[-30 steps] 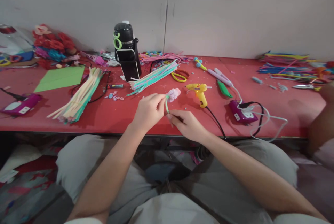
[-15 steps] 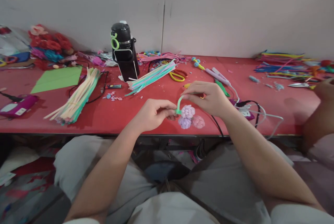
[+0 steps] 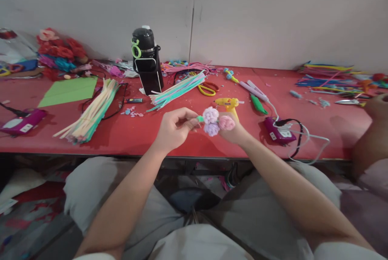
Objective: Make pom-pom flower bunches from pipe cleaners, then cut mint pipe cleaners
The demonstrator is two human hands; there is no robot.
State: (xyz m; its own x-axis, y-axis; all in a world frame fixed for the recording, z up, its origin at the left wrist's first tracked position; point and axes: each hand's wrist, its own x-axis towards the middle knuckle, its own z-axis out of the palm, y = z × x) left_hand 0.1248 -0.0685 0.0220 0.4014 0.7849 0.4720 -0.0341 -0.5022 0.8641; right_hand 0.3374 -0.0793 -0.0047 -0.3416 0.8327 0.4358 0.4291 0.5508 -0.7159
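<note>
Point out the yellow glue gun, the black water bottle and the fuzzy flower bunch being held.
yellow glue gun (image 3: 226,101), head view, on its barrel.
black water bottle (image 3: 143,39), head view, on its lid.
fuzzy flower bunch (image 3: 211,115), head view, on the pale lilac puff.

Glue gun (image 3: 229,104); scissors (image 3: 207,88); bottle (image 3: 147,60)

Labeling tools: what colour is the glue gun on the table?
Yellow glue gun with an orange trigger, head view, behind the hands.

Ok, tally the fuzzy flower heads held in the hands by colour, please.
Pale lilac flower head: 1
Darker lilac flower head: 1
Pink flower head: 1
Total: 3, bunched together on a green stem pinched by the left hand, with the right hand behind them.
</note>
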